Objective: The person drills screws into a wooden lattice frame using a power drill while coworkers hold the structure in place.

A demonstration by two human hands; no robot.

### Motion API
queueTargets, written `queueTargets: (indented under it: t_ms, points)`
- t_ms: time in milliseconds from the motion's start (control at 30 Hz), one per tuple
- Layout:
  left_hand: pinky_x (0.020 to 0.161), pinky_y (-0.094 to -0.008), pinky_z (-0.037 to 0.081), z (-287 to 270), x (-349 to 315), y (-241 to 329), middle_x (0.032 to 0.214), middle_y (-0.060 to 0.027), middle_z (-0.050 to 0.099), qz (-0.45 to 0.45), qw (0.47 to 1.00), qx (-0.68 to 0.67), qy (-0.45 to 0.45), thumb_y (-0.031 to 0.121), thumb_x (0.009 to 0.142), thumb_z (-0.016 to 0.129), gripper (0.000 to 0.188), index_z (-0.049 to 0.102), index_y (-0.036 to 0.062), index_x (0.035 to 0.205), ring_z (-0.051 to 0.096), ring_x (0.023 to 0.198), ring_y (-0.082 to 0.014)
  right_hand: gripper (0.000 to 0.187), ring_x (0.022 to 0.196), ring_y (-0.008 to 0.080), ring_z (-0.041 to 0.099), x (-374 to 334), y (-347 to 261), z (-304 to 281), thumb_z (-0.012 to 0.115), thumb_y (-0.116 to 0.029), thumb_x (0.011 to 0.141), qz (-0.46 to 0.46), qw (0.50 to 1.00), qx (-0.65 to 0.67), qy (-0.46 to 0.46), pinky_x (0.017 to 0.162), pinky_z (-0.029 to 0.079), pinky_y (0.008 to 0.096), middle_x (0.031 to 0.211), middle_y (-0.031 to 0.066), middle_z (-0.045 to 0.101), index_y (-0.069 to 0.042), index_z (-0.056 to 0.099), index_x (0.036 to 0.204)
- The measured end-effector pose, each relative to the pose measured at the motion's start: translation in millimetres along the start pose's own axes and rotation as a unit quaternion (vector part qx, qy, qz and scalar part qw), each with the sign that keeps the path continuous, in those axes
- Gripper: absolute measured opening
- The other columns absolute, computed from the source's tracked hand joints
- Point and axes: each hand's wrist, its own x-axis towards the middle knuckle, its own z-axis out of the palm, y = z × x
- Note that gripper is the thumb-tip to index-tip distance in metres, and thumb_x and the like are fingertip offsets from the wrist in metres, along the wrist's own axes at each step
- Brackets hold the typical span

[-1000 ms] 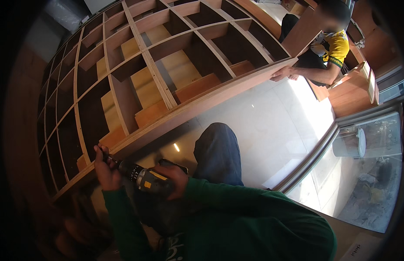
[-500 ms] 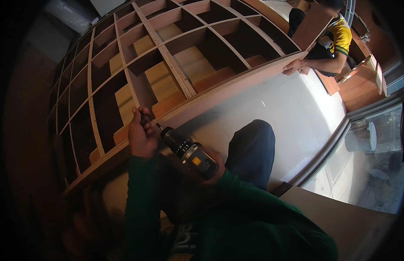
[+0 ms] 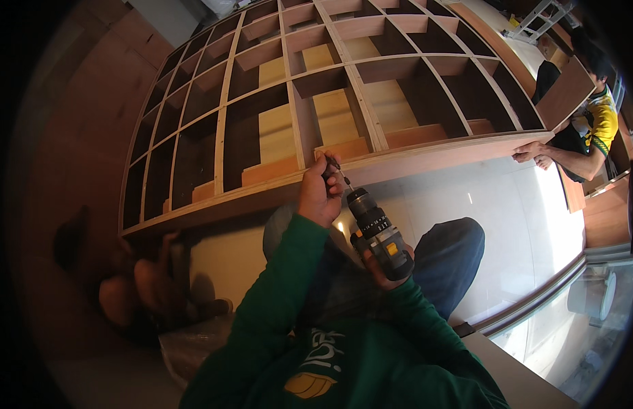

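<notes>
The left hand (image 3: 319,196) reaches forward, pinching; lower and nearer in, the right hand (image 3: 380,270) curls in a grip.

Green long-sleeved top with a yellow chest print, worn over blue jeans.
The yellow print (image 3: 309,386) is rounded and crossed by thin dark lines; right beside it runs white lettering (image 3: 328,346) in chunky strokes. To the left of the print, the left sleeve (image 3: 279,262) is plain green, softly creased and long enough to reach the wrist; to its right, the right sleeve (image 3: 425,324) matches. Both hands (image 3: 319,198) are bare. Beyond the print, the jeans (image 3: 459,242) look dark blue, paler over the knee.
</notes>
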Motion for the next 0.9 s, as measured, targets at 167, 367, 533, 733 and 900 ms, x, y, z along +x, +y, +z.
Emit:
queueTargets:
  t_ms: [167,367,533,733,900]
  points:
    - [0.046,-0.0188,0.035,1,2,-4,0.094,0.0046,0.063,-0.01,0.999,-0.016,-0.039,0.031,0.109,0.058,0.015,0.061,0.0172,0.106,0.045,0.059,-0.0044,0.031,0.083,0.0218,0.074,2,0,-1,0.08,-0.013,0.082,0.007,0.999,0.004,0.035,0.076,0.06,0.0339,0.094,0.0078,0.074,-0.003,0.069,0.109]
    - [0.049,-0.0182,0.033,14,-2,2,0.093,0.0069,0.065,0.011,0.999,0.0,-0.032,0.038,0.109,0.057,0.021,0.061,0.0176,0.107,0.041,0.059,-0.0017,0.032,0.083,0.0229,0.074,6,0,2,0.08,-0.013,0.081,-0.001,0.999,0.016,0.034,0.077,0.059,0.0337,0.094,0.0086,0.073,-0.003,0.068,0.11]
    - [0.049,-0.0183,0.035,11,-5,8,0.097,0.006,0.067,0.018,1.0,-0.004,-0.018,0.039,0.109,0.058,0.021,0.06,0.0181,0.107,0.043,0.059,-0.0012,0.034,0.082,0.0254,0.074,8,2,12,0.079,-0.015,0.082,-0.045,0.999,-0.012,0.028,0.077,0.059,0.0349,0.094,0.0096,0.073,-0.003,0.068,0.111]
    - [0.049,-0.0181,0.036,-2,-4,9,0.095,0.0051,0.065,0.029,0.999,-0.013,-0.028,0.039,0.108,0.059,0.021,0.06,0.0175,0.108,0.042,0.059,-0.0015,0.033,0.082,0.0259,0.074,4,7,17,0.079,-0.015,0.082,-0.044,0.998,-0.029,0.016,0.076,0.059,0.0349,0.093,0.0095,0.073,-0.003,0.068,0.111]
    - [0.05,-0.0176,0.034,-9,-3,6,0.093,0.0067,0.064,0.057,0.996,0.061,-0.034,0.038,0.106,0.063,0.021,0.062,0.017,0.107,0.041,0.061,-0.0015,0.036,0.081,0.0258,0.074,4,14,19,0.08,-0.02,0.081,-0.021,0.999,-0.029,0.017,0.075,0.059,0.0348,0.092,0.0096,0.073,-0.002,0.067,0.11]
